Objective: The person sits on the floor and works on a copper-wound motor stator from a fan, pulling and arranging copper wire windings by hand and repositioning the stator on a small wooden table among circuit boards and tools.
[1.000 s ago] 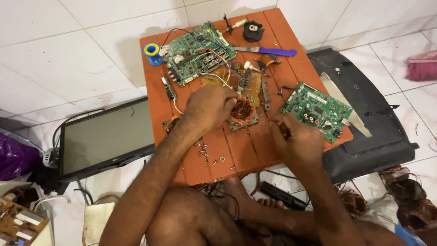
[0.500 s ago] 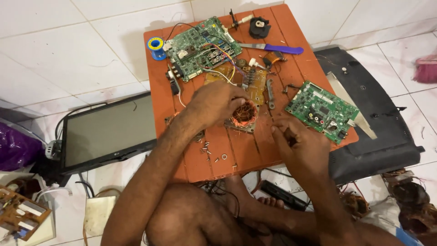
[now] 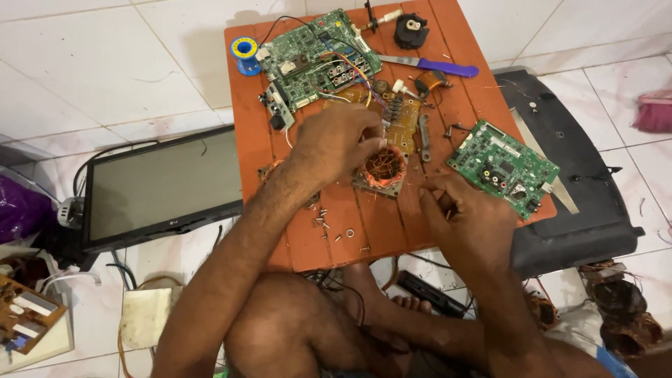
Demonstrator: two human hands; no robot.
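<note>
Copper wire is showing in the round coil (image 3: 384, 166) sitting on the brown circuit board (image 3: 392, 133) near the middle of the orange wooden table (image 3: 378, 231). The left hand (image 3: 336, 143) is curling over the coil's left edge, gripping it. The right hand (image 3: 467, 222) is closing near its right side, pinching something too small to tell. That coil is likely heavy and stiff, with fine fragile wire, so its outer frame looks safest to hold. Loose screws (image 3: 325, 218) are lying near; two green boards (image 3: 504, 166) and a purple-handled knife (image 3: 434, 66) are crowding the far side.
</note>
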